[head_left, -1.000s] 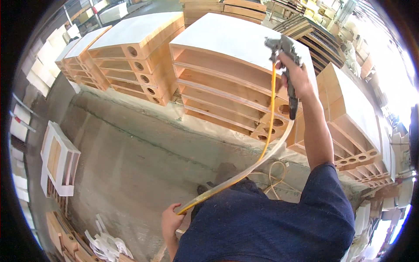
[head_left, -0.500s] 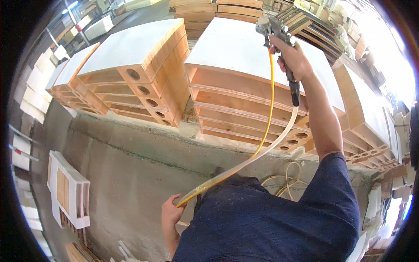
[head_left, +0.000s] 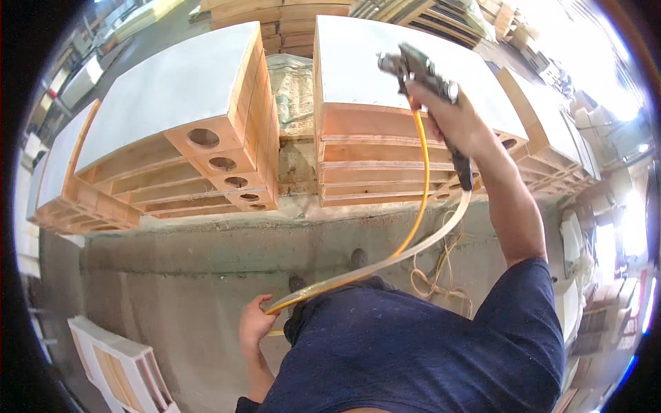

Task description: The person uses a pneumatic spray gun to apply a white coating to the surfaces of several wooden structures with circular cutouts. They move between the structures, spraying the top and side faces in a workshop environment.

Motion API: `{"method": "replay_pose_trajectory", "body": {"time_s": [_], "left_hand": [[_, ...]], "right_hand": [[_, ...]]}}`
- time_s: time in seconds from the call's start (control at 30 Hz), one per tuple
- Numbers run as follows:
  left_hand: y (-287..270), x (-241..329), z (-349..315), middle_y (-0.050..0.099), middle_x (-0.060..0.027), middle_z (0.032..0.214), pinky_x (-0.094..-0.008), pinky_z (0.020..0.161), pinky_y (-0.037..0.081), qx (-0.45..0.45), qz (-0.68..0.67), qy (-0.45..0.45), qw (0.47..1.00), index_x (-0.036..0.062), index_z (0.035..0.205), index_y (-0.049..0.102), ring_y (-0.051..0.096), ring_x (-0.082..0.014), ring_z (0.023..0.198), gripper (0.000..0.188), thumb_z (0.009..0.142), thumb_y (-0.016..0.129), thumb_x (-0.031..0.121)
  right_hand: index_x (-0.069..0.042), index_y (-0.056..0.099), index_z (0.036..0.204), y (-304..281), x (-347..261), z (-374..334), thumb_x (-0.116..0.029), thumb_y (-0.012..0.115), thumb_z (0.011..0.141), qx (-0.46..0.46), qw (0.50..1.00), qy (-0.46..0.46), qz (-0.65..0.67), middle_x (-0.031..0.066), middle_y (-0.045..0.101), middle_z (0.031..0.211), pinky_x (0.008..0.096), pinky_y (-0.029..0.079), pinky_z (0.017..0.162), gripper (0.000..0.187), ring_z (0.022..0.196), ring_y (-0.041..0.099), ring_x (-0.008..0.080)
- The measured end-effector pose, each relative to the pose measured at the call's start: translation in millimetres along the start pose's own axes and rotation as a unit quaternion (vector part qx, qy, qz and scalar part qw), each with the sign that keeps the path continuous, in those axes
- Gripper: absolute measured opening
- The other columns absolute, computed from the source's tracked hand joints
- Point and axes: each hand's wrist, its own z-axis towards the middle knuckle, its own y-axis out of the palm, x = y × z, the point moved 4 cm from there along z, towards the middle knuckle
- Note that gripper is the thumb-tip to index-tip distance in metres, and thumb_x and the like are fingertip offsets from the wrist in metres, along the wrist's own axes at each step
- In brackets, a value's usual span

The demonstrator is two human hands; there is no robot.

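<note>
Spray gun (head_left: 413, 69) sat gripped in the raised right hand (head_left: 447, 113), above a white-topped wooden stack (head_left: 372, 69); the left hand (head_left: 256, 325) clasped its yellow hose (head_left: 420, 199) low.

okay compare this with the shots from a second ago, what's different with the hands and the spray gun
The right hand with the metal spray gun now sits over the near edge of the white-topped wooden stack; the view has swung too, so how far it moved is unclear. The left hand still grips the yellow and clear hoses at the hip.
</note>
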Motion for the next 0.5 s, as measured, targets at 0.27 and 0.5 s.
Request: {"method": "replay_pose_trajectory", "body": {"time_s": [0.27, 0.5], "left_hand": [[-52.0, -7.1, 29.2, 0.067, -0.0135, 0.075, -0.0386, 0.067, 0.051, -0.035, 0.114, 0.12, 0.986, 0.0122, 0.116, 0.065, 0.067, -0.0278, 0.072, 0.053, 0.066, 0.08, 0.023], [-37.3, 32.3, 21.3, 0.066, -0.0127, 0.07, -0.0375, 0.065, 0.051, -0.052, 0.109, 0.131, 0.984, 0.0145, 0.116, 0.066, 0.066, -0.0266, 0.069, 0.052, 0.066, 0.08, 0.022]], "right_hand": [[-0.003, 0.059, 0.094, 33.3, -6.0, -59.7, -0.039, 0.06, 0.092, -0.014, 0.998, 0.011, -0.056, 0.0066, 0.056, 0.072, 0.0342, 0.047, 0.066, 0.036, 0.068, 0.055, 0.0155], [-0.004, 0.06, 0.081, -24.8, 1.2, 40.3, -0.053, 0.059, 0.087, 0.129, 0.99, 0.012, 0.058, 0.002, 0.055, 0.067, 0.024, 0.036, 0.041, 0.05, 0.046, 0.042, 0.0071]]}}
